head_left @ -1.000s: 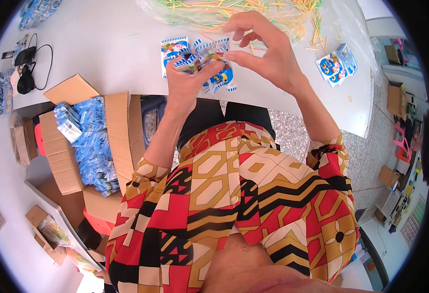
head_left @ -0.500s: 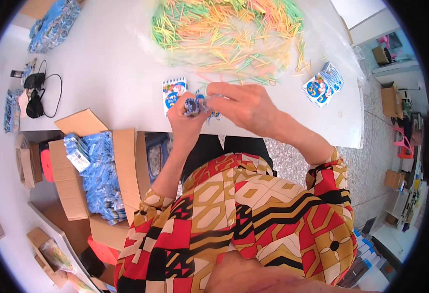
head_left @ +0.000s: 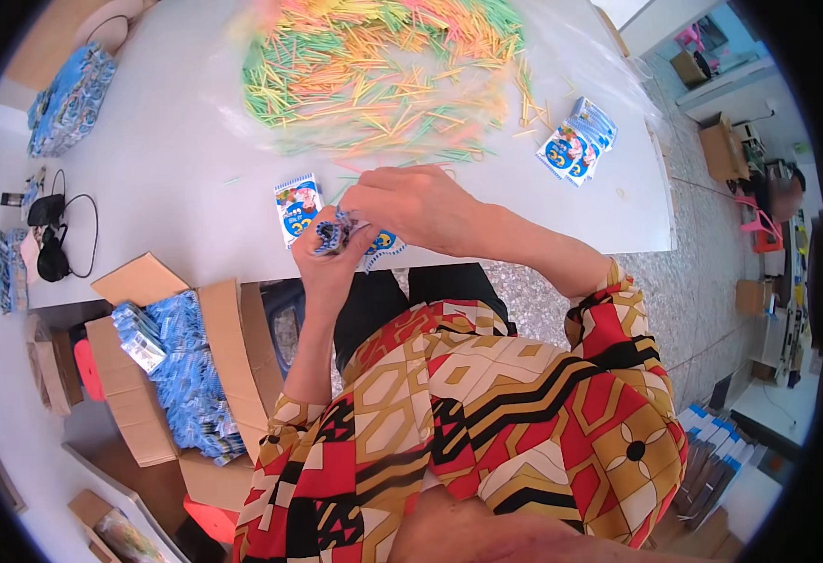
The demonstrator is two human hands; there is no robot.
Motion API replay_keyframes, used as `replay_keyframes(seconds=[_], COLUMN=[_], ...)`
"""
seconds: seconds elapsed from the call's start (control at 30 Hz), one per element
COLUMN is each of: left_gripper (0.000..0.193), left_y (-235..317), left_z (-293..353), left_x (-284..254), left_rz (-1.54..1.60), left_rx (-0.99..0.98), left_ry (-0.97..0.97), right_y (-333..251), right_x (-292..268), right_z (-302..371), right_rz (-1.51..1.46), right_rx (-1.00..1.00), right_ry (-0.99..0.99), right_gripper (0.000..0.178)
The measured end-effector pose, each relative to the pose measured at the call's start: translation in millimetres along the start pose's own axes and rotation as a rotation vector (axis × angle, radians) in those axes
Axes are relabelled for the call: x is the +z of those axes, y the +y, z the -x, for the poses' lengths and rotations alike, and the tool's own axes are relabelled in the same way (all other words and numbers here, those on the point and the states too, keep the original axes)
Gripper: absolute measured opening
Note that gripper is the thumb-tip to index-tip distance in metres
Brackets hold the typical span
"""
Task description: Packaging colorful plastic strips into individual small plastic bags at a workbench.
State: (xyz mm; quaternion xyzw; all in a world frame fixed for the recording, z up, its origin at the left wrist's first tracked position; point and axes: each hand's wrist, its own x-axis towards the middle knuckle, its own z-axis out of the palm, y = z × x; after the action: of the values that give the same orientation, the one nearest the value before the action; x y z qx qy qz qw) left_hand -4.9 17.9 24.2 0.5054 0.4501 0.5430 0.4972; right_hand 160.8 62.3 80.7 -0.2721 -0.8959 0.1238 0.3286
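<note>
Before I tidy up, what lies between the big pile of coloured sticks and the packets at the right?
Scattered loose sticks, mostly yellow, lie there, as the head view shows.

- desk [head_left: 167, 178]: white top
- floor [head_left: 702, 310]: grey, speckled, slab joints visible
- wall [head_left: 3, 394], left: pale
- blue stool [head_left: 286, 298]: partly under desk
- red seat [head_left: 766, 241]: far right
- light: bright, diffuse

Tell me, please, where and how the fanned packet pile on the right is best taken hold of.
Probably pinch the fanned packet pile across its middle, where its layers overlap and should stay together; come from the right, since loose straws lie close on its left.
</note>
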Motion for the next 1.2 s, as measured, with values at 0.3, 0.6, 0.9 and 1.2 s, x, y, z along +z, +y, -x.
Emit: replay_keyframes(seconds=[0.3,0.6,0.9,1.2], left_gripper=[0.019,0.023,0.023,0.022], left_y=[5,-5,1,0], left_z=[-7,-14,-17,-18], left_x=[-6,11,12,16], left_rz=[-0.010,0.079,0.096,0.066], left_rx=[-0.036,-0.085,-0.134,-0.113], left_ry=[-0.116,-0.063,-0.117,-0.159], right_y=[2,115,295,285], right_x=[-5,-42,-115,-119], right_z=[2,8,87,81], right_rz=[0.032,-0.299,0.538,0.516], right_rx=[-0.002,0.437,0.544,0.618], right_ry=[-0.043,0.094,-0.151,-0.358], right_gripper=[0.018,0.010,0.015,0.024])
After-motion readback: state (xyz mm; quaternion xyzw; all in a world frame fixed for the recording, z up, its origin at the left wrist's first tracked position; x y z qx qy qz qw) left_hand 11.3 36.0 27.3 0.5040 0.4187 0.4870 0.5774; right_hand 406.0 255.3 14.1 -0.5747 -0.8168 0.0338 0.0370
